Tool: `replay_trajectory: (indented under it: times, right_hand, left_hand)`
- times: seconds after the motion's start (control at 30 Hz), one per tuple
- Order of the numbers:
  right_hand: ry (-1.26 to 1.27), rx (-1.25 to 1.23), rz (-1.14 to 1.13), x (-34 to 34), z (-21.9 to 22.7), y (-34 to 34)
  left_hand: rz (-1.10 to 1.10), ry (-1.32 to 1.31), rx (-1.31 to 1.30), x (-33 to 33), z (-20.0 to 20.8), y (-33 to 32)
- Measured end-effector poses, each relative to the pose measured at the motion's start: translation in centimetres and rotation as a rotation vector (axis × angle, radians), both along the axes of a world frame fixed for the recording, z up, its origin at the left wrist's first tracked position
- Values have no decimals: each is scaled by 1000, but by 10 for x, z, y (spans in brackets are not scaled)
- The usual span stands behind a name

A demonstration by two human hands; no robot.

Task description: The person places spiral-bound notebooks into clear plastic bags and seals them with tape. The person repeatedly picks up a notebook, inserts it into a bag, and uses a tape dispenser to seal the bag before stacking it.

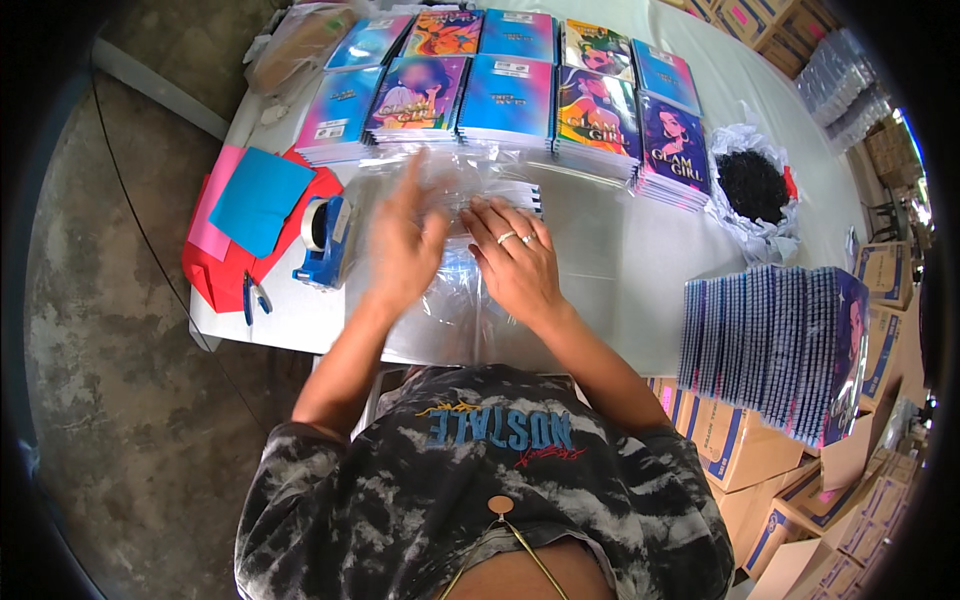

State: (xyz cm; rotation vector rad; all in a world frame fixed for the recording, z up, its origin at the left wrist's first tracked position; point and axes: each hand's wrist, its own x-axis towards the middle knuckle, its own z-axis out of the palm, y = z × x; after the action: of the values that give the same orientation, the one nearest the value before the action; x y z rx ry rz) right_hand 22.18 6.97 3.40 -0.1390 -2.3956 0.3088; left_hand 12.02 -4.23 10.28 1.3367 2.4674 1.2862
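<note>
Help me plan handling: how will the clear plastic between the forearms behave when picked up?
The clear plastic is probably floppy, given its wrinkles. It looks thin and see-through, so likely light. Its glossy shine suggests it may be slippery.

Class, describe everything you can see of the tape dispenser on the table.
The tape dispenser has a shiny blue body, seemingly plastic, with a tape roll towards its far end and a pale label. It sits on the table, left of the left hand, beside the red paper; whether they touch is unclear. No hand touches it.
</note>
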Motion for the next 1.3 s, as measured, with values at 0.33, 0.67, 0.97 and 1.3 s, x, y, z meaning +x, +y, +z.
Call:
replay_trajectory:
  times: [0.33, 0.67, 0.97, 1.3]
  right_hand:
    - [86, -47, 38, -4, -4, 4]
    - [373, -423, 23, -14, -15, 7]
    - [379, -257, 126, -17, -22, 9]
    - [341, -174, 73, -15, -24, 15]
  left_hand:
    - [-144, -19, 221, -90, 27, 38]
    - [-101, 635, -54, 13, -54, -10]
    - [631, -278, -444, -153, -117, -206]
    - [-9, -1395, 547, -126, -117, -237]
